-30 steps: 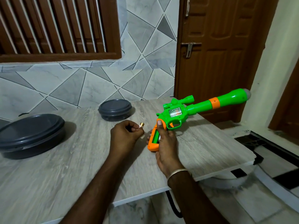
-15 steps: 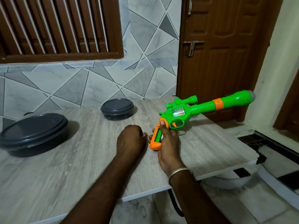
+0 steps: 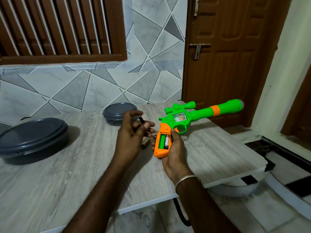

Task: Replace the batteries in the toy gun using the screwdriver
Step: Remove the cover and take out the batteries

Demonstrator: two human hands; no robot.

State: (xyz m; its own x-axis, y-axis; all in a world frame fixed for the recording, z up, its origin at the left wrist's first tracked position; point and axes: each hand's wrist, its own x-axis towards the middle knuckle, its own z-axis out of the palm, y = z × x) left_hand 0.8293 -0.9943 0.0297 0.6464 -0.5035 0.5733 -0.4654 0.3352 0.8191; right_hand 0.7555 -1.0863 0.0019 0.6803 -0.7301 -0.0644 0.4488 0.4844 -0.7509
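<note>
Over the table (image 3: 67,182), your right hand (image 3: 175,153) grips the gun (image 3: 181,117) by its orange handle, fingers curled round the back. The barrel points up and right, toward the door (image 3: 227,68). The compartment (image 3: 163,142) in the handle lies uncovered and faces you. One battery (image 3: 167,141) sits in its right slot, and the left slot shows bare green. Your left hand (image 3: 131,133) hangs just left of the handle, fingers loosely bent, pinching a small dark cylinder (image 3: 142,121); blur hides what it is. Below that hand a gold cell (image 3: 145,144) lies on the table, near the handle but apart from it. A small tub (image 3: 117,111), grey and lidded, stands behind the left hand, and a big tub (image 3: 33,140) stands well to the left.
</note>
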